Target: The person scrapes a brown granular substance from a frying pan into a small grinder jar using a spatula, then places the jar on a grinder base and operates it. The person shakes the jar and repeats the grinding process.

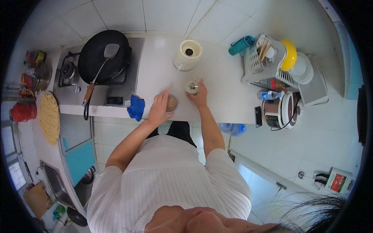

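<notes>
On the white countertop, my left hand is wrapped around the left side of a round container of tan grains. To its right, my right hand grips a small blender blade base with metal blades, fingers at its right and lower edges. The cream blender motor base stands upright behind both, with a dark round centre in its top; neither hand touches it. A blue cloth lies at the counter's front edge, left of my left hand.
A black wok with a spatula sits on the gas stove at left. To the right are a teal bottle, a dish rack, a water bottle, a phone and a rice cooker.
</notes>
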`<state>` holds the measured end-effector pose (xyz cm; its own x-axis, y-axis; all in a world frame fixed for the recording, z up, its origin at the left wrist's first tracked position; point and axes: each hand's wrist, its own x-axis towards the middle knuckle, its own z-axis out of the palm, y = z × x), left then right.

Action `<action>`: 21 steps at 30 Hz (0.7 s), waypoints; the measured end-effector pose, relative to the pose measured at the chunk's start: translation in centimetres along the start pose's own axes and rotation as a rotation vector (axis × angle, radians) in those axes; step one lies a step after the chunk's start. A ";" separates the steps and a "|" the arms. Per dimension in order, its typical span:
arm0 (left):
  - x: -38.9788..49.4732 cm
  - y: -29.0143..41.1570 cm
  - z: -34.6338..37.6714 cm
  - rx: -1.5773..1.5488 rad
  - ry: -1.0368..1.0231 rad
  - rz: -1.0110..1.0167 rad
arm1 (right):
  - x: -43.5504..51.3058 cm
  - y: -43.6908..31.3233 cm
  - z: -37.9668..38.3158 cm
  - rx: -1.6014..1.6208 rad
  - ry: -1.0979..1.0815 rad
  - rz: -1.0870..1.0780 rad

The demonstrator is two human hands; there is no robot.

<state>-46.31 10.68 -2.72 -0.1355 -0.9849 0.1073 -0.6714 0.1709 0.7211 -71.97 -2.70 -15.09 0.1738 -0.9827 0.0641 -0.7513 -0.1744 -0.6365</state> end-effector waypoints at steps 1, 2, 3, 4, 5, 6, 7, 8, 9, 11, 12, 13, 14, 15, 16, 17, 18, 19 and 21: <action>0.1 0.0 0.7 0.015 0.012 -0.003 | 0.4 0.4 0.2 -0.032 -0.033 0.019; 0.1 -0.1 1.3 0.028 0.024 -0.002 | 0.8 0.7 0.4 -0.046 -0.013 -0.064; 0.1 -0.2 2.0 0.033 0.022 -0.029 | 1.2 0.9 0.6 -0.068 -0.008 -0.091; 0.0 -0.4 2.7 0.028 0.043 -0.044 | 1.7 1.1 0.6 -0.095 -0.055 -0.064; 0.0 -0.6 3.5 0.025 0.096 -0.027 | 2.2 1.2 0.4 -0.049 -0.044 -0.153; -0.1 -0.9 4.4 0.008 0.147 -0.033 | 2.7 1.1 0.0 -0.009 -0.090 -0.186; -0.4 -1.0 5.4 -0.015 0.210 -0.047 | 3.1 0.9 -0.6 0.022 -0.148 -0.192; -0.7 -1.2 6.3 -0.139 0.283 -0.069 | 3.5 0.5 -1.4 0.110 -0.161 -0.243; -1.0 -1.2 7.3 -0.197 0.329 -0.139 | 3.9 0.0 -2.4 0.190 -0.177 -0.264; -1.1 -1.5 9.2 -0.340 0.409 -0.305 | 4.7 -1.5 -4.8 0.367 -0.260 -0.288; -1.0 -1.7 10.1 -0.369 0.466 -0.254 | 4.7 -2.3 -6.4 0.459 -0.332 -0.278; -0.7 -1.9 10.8 -0.408 0.491 -0.252 | 4.5 -3.0 -8.0 0.548 -0.403 -0.265; -0.4 -2.1 11.5 -0.460 0.531 -0.253 | 4.4 -4.0 -9.6 0.519 -0.448 -0.290; -0.1 -2.2 12.1 -0.482 0.545 -0.286 | 4.2 -4.9 -11.0 0.490 -0.489 -0.318; 0.3 -2.2 12.5 -0.516 0.570 -0.323 | 3.9 -6.0 -12.2 0.482 -0.526 -0.349; 0.6 -2.2 12.8 -0.558 0.581 -0.361 | 3.7 -7.1 -13.1 0.357 -0.535 -0.405; 1.0 -2.1 12.9 -0.558 0.576 -0.382 | 3.5 -8.2 -13.9 0.253 -0.535 -0.463; 1.4 -2.0 12.9 -0.566 0.556 -0.404 | 3.6 -9.2 -14.5 0.164 -0.517 -0.545; 2.1 -1.5 12.3 -0.524 0.532 -0.368 | 3.9 -11.4 -14.8 0.018 -0.571 -0.665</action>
<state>-54.60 8.64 -11.97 0.4772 -0.8786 0.0172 -0.1616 -0.0684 0.9845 -72.16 -5.50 3.77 0.8680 -0.4953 0.0348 -0.3714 -0.6943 -0.6164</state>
